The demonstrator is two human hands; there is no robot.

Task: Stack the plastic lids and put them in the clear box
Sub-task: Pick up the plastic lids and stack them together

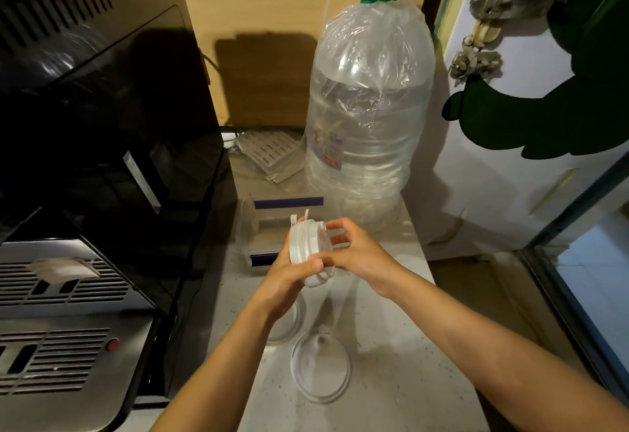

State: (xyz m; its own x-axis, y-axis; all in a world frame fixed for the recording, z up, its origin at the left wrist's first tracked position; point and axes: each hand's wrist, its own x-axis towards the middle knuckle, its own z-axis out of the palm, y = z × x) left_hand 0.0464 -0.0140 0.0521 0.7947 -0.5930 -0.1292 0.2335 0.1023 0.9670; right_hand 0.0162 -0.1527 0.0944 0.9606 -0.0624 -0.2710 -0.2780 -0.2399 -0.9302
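Observation:
A stack of clear round plastic lids [308,247] is held on edge above the counter. My left hand [289,278] grips it from below, thumb across the lower rim. From the right, my right hand [357,251] pinches the stack's far side with fingers spread over its face. Just behind the stack stands the clear box [253,227] with blue clips, open at the top. Another clear lid [320,368] lies flat on the counter near me. A second loose lid [284,327] shows partly under my left wrist.
A large clear water bottle [369,108] with a green cap stands behind the box. Black and steel appliances [102,193] wall off the left. The speckled counter [391,380] ends at its right edge beside a white door [510,159]. Slotted packets [269,155] lie at the back.

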